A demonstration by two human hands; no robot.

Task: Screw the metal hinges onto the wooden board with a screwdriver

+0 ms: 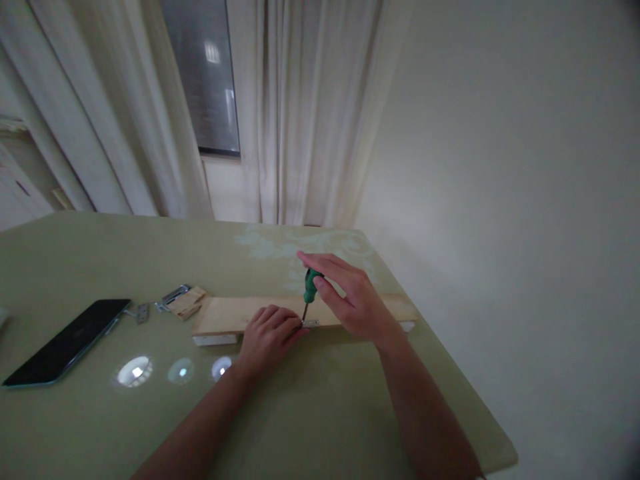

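A pale wooden board (227, 313) lies flat across the green table (320, 413). My right hand (350, 297) is closed around a green-handled screwdriver (310, 288), held nearly upright with its tip down on a small metal bracket (311, 323) at the board's near edge. My left hand (267, 337) rests on the board's front edge just left of the bracket, fingers curled and pressing the bracket and board in place.
A dark tablet or phone (67, 341) lies at the left. Small wood pieces (187, 301) and metal hinges (143, 312) sit left of the board. The table's right edge drops off near a white wall. Curtains (310, 107) and a window stand behind.
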